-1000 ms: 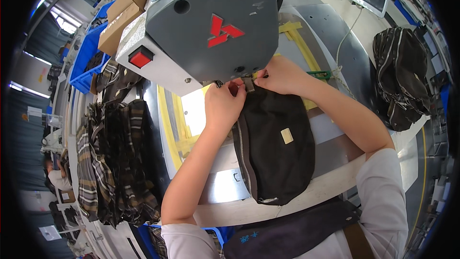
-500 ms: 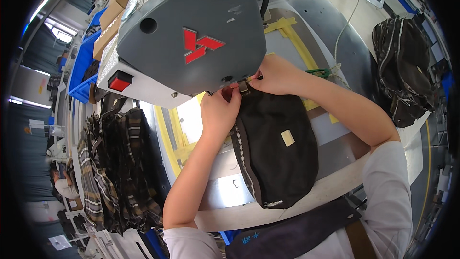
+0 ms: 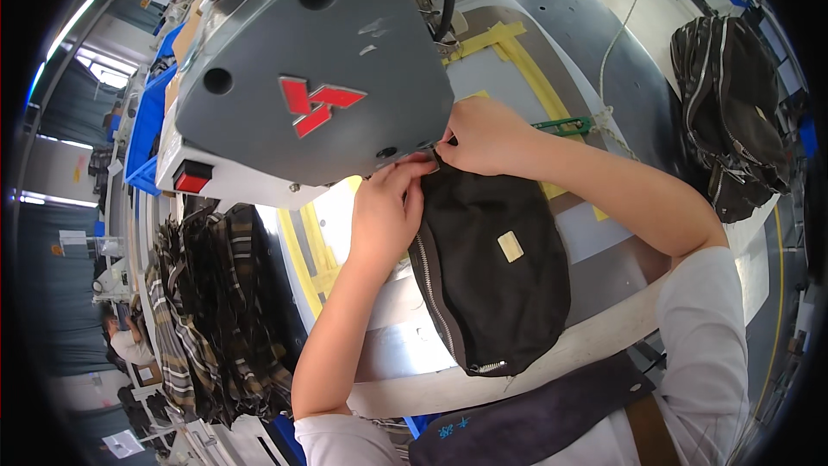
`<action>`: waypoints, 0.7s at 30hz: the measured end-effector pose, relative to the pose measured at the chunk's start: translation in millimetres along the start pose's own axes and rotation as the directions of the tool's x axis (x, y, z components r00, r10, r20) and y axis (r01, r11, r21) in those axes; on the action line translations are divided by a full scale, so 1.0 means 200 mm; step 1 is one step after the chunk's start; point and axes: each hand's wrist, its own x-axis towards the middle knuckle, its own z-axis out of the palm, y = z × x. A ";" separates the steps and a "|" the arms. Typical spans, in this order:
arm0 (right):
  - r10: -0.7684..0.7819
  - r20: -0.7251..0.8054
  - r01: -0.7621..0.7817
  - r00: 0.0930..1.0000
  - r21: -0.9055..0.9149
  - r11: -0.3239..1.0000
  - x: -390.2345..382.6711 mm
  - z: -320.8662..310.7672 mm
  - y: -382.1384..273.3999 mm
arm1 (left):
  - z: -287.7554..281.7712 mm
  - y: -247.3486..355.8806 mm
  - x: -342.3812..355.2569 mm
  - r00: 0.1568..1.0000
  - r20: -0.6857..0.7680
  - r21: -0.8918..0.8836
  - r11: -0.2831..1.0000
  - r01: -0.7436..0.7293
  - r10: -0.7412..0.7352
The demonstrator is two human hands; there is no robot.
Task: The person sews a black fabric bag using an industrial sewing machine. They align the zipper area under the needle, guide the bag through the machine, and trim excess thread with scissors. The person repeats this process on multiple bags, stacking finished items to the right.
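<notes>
A black fabric bag [image 3: 500, 302] with a zipper down its left side and a small pale patch lies on the machine bed, its far end under the front of a grey sewing machine head [image 3: 259, 43]. My left hand [image 3: 385, 211] is closed at the far left corner of the bag, fingertips pressed together by the edge. My right hand [image 3: 483, 140] pinches the same far end from the right, close beside the left fingertips. The machine head partly hides what lies between the fingertips, and the needle is out of sight.
Plaid and black bag pieces [image 3: 233, 311] hang in a pile at the left. Further black bags [image 3: 729, 112] are stacked at the right. Green thread snips [image 3: 565, 126] tied to a cord lie beyond my right forearm. Yellow tape [image 3: 530, 69] marks the bed. Blue bins [image 3: 147, 134] stand far left.
The machine head sits further left in view as the view shifts. My left fingers have straightened slightly along the bag's far edge, and the small metal piece between my hands is now mostly covered.
</notes>
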 end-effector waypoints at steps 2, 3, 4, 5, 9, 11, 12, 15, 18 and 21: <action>0.013 0.017 -0.013 1.000 0.001 1.000 -0.01 -0.02 -0.01 | 0.00 -0.01 -0.02 0.986 -0.017 0.110 0.980 -0.164 0.167; 0.014 0.023 -0.014 1.000 -0.002 1.000 -0.01 -0.02 -0.01 | 0.01 0.00 -0.02 0.984 -0.001 0.143 0.974 -0.176 0.178; 0.016 0.029 -0.016 0.999 -0.004 1.000 -0.01 -0.02 -0.01 | 0.01 0.00 -0.02 0.982 0.015 0.176 0.966 -0.188 0.188; 0.006 0.015 -0.006 1.000 0.003 1.000 -0.01 -0.02 -0.01 | 0.01 0.01 -0.02 0.981 0.025 0.185 0.964 -0.191 0.190; -0.059 -0.097 0.063 0.993 0.042 0.997 -0.03 0.02 0.01 | -0.01 0.01 -0.01 0.977 0.030 0.195 0.958 -0.212 0.211; -0.056 -0.099 0.060 0.993 0.036 0.998 -0.03 0.03 0.02 | -0.01 0.01 -0.01 0.976 0.030 0.179 0.960 -0.216 0.214; -0.038 -0.059 0.039 0.998 0.023 0.999 -0.04 0.00 -0.01 | -0.01 0.00 -0.01 0.978 0.036 0.175 0.962 -0.209 0.206; -0.053 -0.061 0.052 0.997 -0.014 0.999 -0.02 0.03 0.01 | -0.02 0.02 -0.01 0.984 0.063 0.171 0.969 -0.178 0.170; -0.096 -0.130 0.092 0.987 -0.038 0.995 -0.02 0.06 0.03 | -0.02 0.04 -0.03 0.983 0.102 0.214 0.961 -0.175 0.156; -0.086 -0.118 0.075 0.989 -0.096 0.993 -0.02 0.05 0.02 | -0.02 0.04 -0.03 0.980 0.098 0.209 0.959 -0.189 0.172</action>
